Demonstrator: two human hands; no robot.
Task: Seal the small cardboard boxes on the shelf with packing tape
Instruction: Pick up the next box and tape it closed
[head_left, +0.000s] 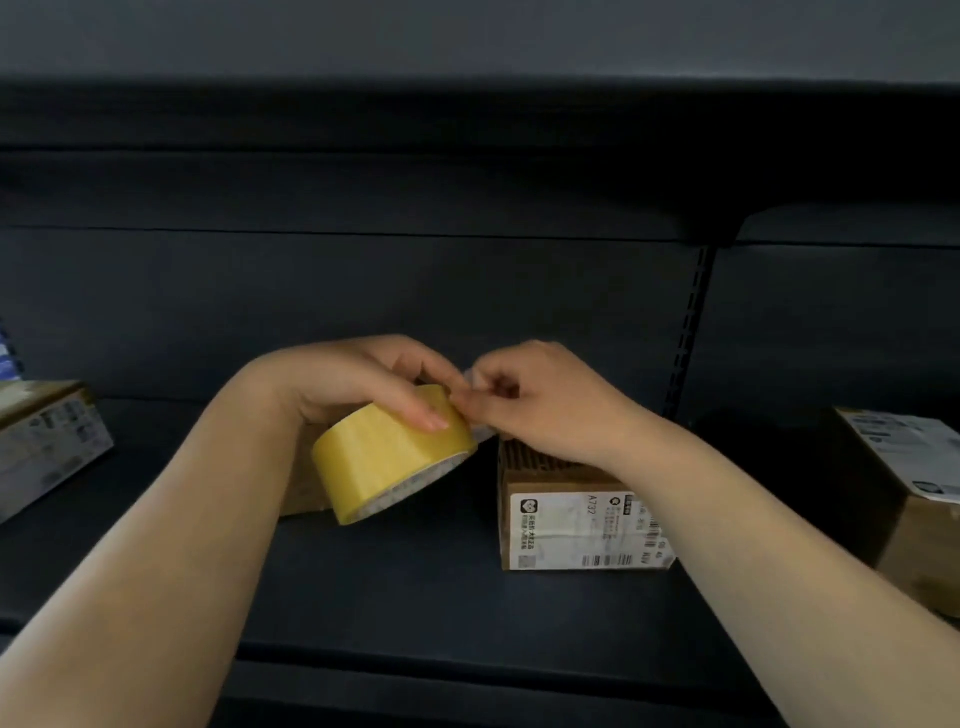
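— What's the person doing over there?

— The left hand (363, 384) is gripping a yellow roll of packing tape (395, 457), fingers curled over the top of it and the thumb lying along its face. The right hand (540, 405) is pinching at the roll's upper edge, fingers bunched together on what looks like the loose end of the tape, though that part is blurring for me.

— And the boxes?

— A small cardboard box (582, 525) is sitting on the dark shelf (415, 587), just under the right wrist. Its white shipping label (587, 530) is showing "A732" and barcodes; the rest is too small to read. Another box (47, 441) is lying far left with a label I can't read, and a third (904, 493) is sitting far right. Something brown is peeking out behind the roll.
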